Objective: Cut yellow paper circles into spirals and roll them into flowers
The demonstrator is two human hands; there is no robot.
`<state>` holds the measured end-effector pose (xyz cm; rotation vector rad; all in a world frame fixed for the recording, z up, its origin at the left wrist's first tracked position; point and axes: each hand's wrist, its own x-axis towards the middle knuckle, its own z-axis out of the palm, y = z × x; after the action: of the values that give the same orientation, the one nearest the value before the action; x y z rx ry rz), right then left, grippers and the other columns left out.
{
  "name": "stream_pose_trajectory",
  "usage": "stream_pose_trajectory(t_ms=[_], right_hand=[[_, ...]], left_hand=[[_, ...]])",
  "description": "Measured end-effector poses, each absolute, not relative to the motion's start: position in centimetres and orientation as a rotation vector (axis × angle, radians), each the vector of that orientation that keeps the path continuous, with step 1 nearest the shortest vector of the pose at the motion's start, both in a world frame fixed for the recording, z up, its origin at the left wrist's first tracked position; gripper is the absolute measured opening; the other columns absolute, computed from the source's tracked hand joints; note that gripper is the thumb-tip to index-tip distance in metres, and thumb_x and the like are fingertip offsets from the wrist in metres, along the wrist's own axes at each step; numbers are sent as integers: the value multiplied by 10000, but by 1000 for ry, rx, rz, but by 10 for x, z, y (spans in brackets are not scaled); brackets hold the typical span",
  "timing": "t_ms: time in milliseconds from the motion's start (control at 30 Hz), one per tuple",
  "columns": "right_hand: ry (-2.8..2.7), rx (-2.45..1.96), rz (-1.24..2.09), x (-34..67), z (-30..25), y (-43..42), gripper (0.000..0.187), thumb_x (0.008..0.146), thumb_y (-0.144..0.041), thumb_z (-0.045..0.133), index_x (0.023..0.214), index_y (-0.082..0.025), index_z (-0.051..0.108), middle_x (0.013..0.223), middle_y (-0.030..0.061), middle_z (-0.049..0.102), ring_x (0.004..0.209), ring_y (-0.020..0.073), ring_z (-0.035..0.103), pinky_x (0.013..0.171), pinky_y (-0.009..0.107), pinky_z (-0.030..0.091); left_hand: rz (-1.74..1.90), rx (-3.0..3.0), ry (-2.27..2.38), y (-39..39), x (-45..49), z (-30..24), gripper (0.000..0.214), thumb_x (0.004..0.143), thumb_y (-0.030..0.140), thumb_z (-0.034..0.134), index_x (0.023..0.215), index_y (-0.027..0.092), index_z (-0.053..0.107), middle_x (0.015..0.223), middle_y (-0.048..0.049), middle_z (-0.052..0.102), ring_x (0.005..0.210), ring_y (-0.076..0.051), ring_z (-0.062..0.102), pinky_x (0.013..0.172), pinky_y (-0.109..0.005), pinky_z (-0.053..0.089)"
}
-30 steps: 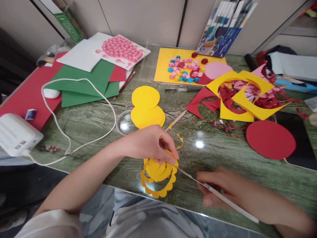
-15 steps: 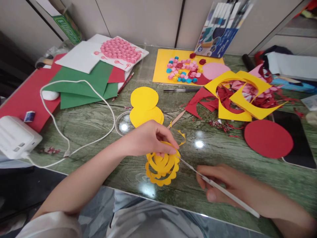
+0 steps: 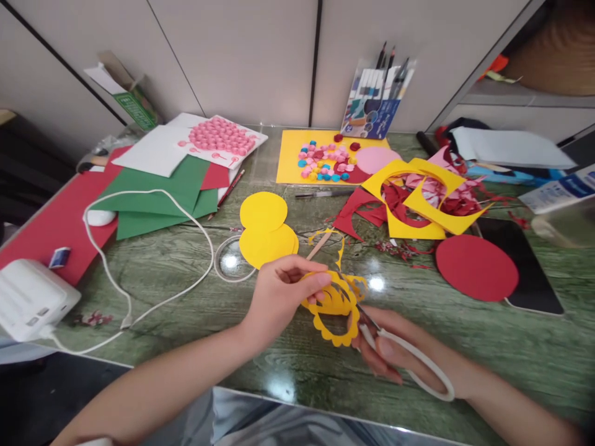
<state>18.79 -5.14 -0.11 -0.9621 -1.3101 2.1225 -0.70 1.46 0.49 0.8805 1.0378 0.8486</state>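
Observation:
My left hand point(image 3: 290, 291) pinches a yellow paper spiral point(image 3: 341, 334) with a scalloped edge, held above the table. My right hand point(image 3: 390, 341) is closed around white-handled scissors point(image 3: 430, 365), the handle loops facing me. Their dark blades reach up to the spiral's right side, partly hidden by the paper. A thin yellow offcut point(image 3: 341, 248) curls just beyond the paper. Behind my left hand lie yellow paper circles point(image 3: 264, 229), overlapping one another.
Red and yellow scraps point(image 3: 413, 232), a red circle point(image 3: 478, 266) and a dark tablet point(image 3: 534, 272) lie to the right. At the back sits a yellow sheet point(image 3: 288, 158) with small coloured paper balls. A white cable point(image 3: 160, 297) loops from a white charger point(image 3: 35, 297) on the left.
The yellow spiral and my left hand have shifted to the right. My right hand has turned, bringing the scissors closer, with their handle loops now in view. The camera view has tilted up.

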Motion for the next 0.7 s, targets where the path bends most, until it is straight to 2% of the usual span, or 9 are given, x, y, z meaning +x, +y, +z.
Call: stream_pose_trajectory(t_ms=[400, 700], right_hand=[[-1397, -945, 1786, 175, -7, -54, 379, 889, -545, 440, 851, -169, 466, 553, -80, 393, 397, 54, 315, 429, 212, 288], [-1614, -870, 1381, 193, 74, -19, 366, 898, -546, 425, 851, -184, 463, 554, -72, 410, 406, 72, 350, 421, 216, 302]], left_hand=[[974, 952, 921, 14, -4, 21, 147, 665, 241, 755, 755, 150, 681, 548, 26, 633, 492, -64, 540, 499, -165, 438], [1122, 1331, 748, 52, 23, 116, 138, 648, 226, 741, 731, 128, 688, 523, 20, 615, 449, -61, 523, 442, -152, 420]])
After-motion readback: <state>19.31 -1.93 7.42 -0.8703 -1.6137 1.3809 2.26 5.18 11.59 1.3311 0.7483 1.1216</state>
